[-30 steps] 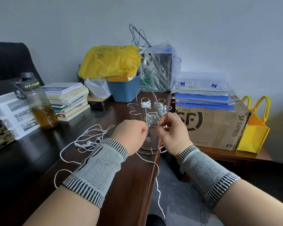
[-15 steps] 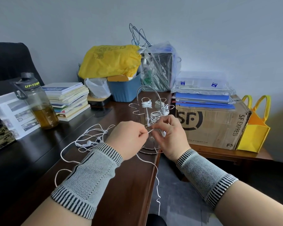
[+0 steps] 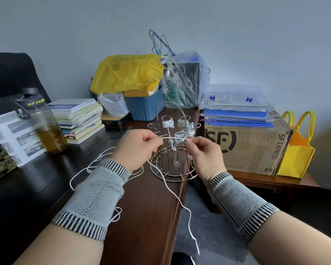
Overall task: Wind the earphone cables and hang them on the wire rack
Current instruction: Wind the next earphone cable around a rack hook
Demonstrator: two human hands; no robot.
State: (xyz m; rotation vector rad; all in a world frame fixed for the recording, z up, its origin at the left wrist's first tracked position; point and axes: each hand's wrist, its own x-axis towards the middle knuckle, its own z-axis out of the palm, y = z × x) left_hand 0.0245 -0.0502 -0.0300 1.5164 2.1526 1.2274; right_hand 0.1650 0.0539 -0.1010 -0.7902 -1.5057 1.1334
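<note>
Both hands work just in front of the wire rack (image 3: 172, 150), which stands near the desk's (image 3: 141, 207) right edge. The left hand (image 3: 136, 148) pinches a white earphone cable (image 3: 172, 138) with curled fingers; the right hand (image 3: 203, 155) pinches the same cable at its other end, so a short length runs taut between them, level with the rack's hooks. From the left hand the cable trails down across the desk and off its edge, the end cut off by the frame bottom.

Partly hidden: the left forearm covers most of a loose tangle of earphone cables (image 3: 96, 161) on the desk. The right hand hides part of the rack's base ring. Whether the taut cable touches a hook cannot be determined.

Four wound bundles (image 3: 168, 123) hang on the rack's upper hooks; earbuds dangle below inside the frame.

Containers: a blue bin (image 3: 147, 107) holds items covered by a yellow plastic bag (image 3: 126, 72); contents unclear. A clear plastic bag (image 3: 185, 79) encloses a dark box. A water bottle (image 3: 44, 125) holds amber liquid, roughly a third full. A cardboard box (image 3: 245, 146) marked SF EXPRESS is closed, with folders (image 3: 235, 115) stacked on it. A yellow tote bag (image 3: 296, 148) stands beside it, interior not visible.
</note>
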